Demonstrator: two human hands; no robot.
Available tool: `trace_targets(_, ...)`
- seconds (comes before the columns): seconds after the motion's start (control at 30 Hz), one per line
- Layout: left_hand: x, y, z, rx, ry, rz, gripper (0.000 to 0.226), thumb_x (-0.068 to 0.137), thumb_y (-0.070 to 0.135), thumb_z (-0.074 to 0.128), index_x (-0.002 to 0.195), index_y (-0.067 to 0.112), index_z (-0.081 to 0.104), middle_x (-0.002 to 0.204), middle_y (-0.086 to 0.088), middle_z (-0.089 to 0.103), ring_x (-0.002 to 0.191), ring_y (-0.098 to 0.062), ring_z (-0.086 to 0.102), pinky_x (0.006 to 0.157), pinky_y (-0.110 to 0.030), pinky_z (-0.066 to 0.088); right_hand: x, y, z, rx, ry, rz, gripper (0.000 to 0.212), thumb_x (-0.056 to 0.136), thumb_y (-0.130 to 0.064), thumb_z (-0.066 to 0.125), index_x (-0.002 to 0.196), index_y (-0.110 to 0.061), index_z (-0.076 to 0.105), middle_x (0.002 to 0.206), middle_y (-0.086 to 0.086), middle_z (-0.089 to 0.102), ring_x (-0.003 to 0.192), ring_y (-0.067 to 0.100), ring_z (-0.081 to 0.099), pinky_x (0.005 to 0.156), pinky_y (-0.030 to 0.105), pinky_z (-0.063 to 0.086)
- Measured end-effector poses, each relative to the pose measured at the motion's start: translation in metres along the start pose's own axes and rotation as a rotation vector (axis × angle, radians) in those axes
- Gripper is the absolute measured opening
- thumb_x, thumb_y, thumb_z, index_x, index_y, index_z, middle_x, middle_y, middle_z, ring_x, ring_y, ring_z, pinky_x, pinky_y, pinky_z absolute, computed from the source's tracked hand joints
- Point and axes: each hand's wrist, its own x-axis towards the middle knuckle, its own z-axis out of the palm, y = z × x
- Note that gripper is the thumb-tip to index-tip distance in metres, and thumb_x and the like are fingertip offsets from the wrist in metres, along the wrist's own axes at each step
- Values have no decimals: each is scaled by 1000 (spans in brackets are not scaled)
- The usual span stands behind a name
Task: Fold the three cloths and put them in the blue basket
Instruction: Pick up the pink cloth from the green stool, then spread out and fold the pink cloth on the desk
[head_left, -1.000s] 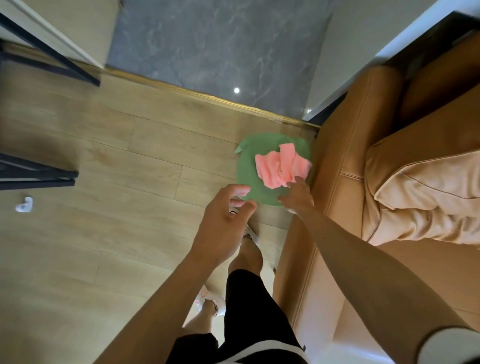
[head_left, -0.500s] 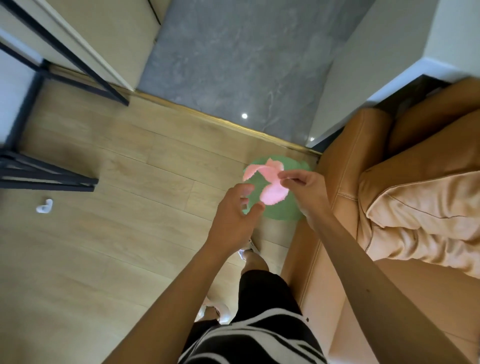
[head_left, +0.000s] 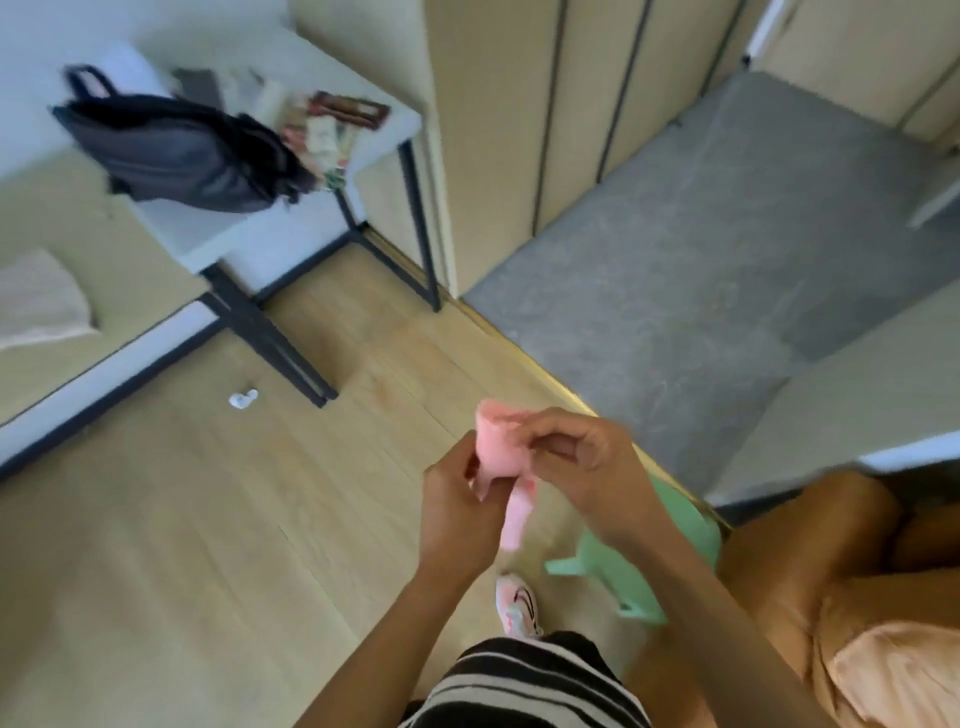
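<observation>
While the pink cloth (head_left: 501, 447) is pinched by fingers (head_left: 545, 422) of the left hand (head_left: 457, 514) and right hand (head_left: 587, 462), at ten o'clock from the green stool (head_left: 691, 525), no fold appears finished. No blue basket is seen; all three are judged outstanding.

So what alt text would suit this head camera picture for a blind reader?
The left hand and right hand hold a crumpled pink cloth above a wooden floor. A green stool stands beside a tan sofa; a black bag lies on a white table.
</observation>
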Motion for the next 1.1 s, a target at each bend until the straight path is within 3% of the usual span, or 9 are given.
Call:
trace_targets(0.1,-15,-7,-64,-22,209,-66,9,83,4,69,78,10,64,59,-3,57,52,-4,39,48,-15,34,9,-9,56,-168,-12,-102,32,80,0,61,105,-15,74,108,-6,76,102,14,72,95,36,56)
trace_targets(0.23,-43,-28,-155,-75,435,-142,18,85,7,69,72,16,60,56,10,56,51,-2,46,49,-15,39,9,-12,144,-281,-39,-213,44,80,-21,67,124,-23,66,123,-16,68,117,7,64,104,29,48)
trace_targets(0.4,-93,-59,-266,-130,641,-162,26,85,2,68,73,24,62,60,18,64,51,2,53,48,-12,41,3,-9,259,-276,-132,-204,56,83,-3,75,133,-23,59,131,-16,63,123,4,59,109,31,45)
trace_targets(0.57,-141,-88,-362,-152,806,-206,33,84,-2,68,68,25,58,51,22,58,45,4,49,44,-9,35,-12,-12,374,-229,-226,-219,55,84,-1,75,132,-22,59,130,-15,64,122,4,60,111,36,45)
trace_targets(0.8,-195,-121,-479,-164,1035,-232,22,82,2,67,68,16,59,50,13,54,46,-3,41,45,-17,33,-27,-26,518,-252,-460,-268,58,83,-2,77,134,-22,59,136,-12,62,128,-1,55,114,35,41)
trace_targets(0.97,-214,-140,-552,-157,1170,-213,23,81,-4,67,70,14,60,55,13,58,47,-2,44,44,-13,34,-18,-25,613,-272,-615,-273,57,84,-5,77,133,-28,58,135,-13,62,128,-1,55,112,31,40)
trace_targets(1.1,-217,-161,-604,-135,1221,-217,23,81,-3,68,73,18,63,61,7,62,52,-4,47,45,-19,39,-3,-13,686,-233,-718,-217,57,86,-3,74,134,-27,56,139,-16,58,129,-2,53,112,29,39)
